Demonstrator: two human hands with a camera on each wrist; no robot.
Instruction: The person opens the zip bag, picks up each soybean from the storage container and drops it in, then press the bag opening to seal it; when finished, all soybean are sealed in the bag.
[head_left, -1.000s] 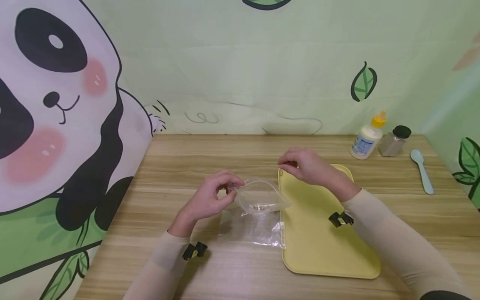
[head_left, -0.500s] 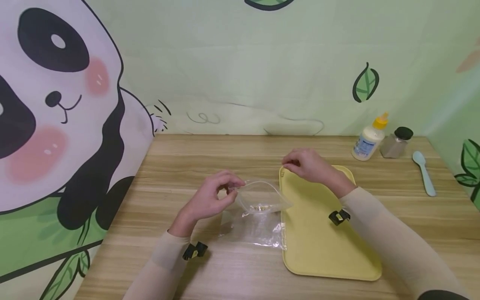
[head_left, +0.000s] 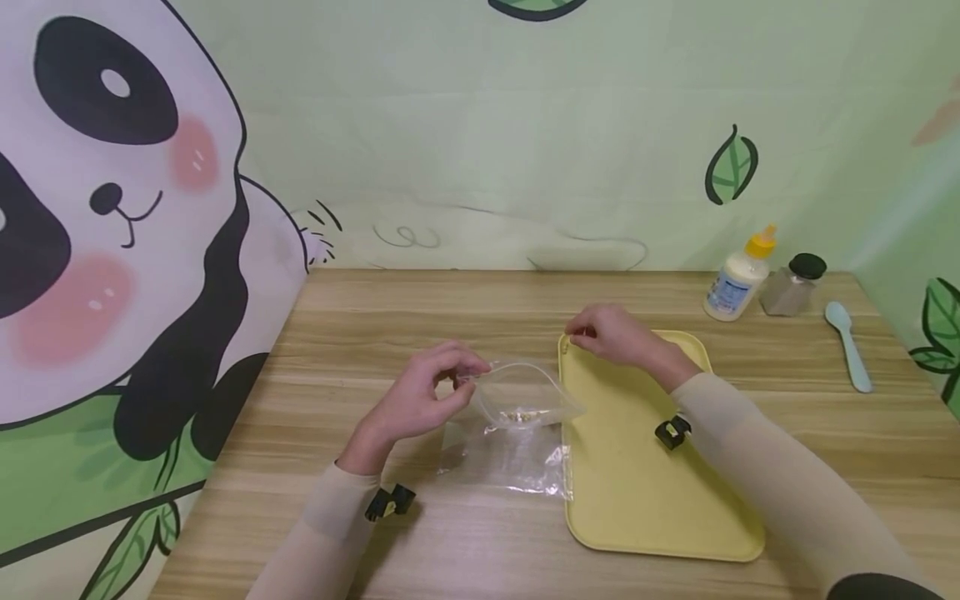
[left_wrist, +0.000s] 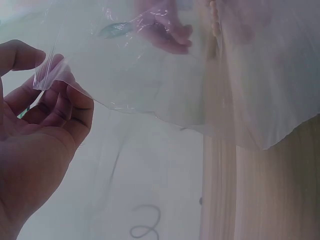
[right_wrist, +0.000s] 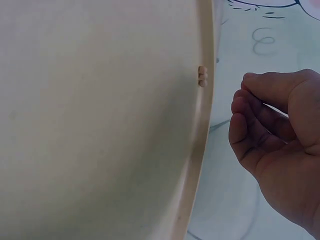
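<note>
My left hand (head_left: 420,392) pinches the mouth edge of a clear zip bag (head_left: 502,462), whose opening gapes. Several small tan, bead-like pieces (head_left: 522,415) show inside it. In the left wrist view, thumb and fingers hold the bag's thin film (left_wrist: 150,95). My right hand (head_left: 618,337) hovers above the far left corner of the yellow tray (head_left: 652,483), fingers loosely bent. The thumb tip lies close to the index finger, and nothing shows between them. Several small tan pieces (right_wrist: 202,76) sit against the tray's rim, near the right hand but apart from it in the right wrist view.
Behind the tray stand a white glue bottle (head_left: 731,287) with a yellow cap and a small jar (head_left: 791,287) with a black lid. A light blue spoon (head_left: 847,346) lies at the right. The bag's right edge adjoins the tray. A printed panda backdrop encloses the table (head_left: 420,300).
My right hand has shifted slightly right and come down a little toward the tray's corner. My left hand and the bag have hardly moved.
</note>
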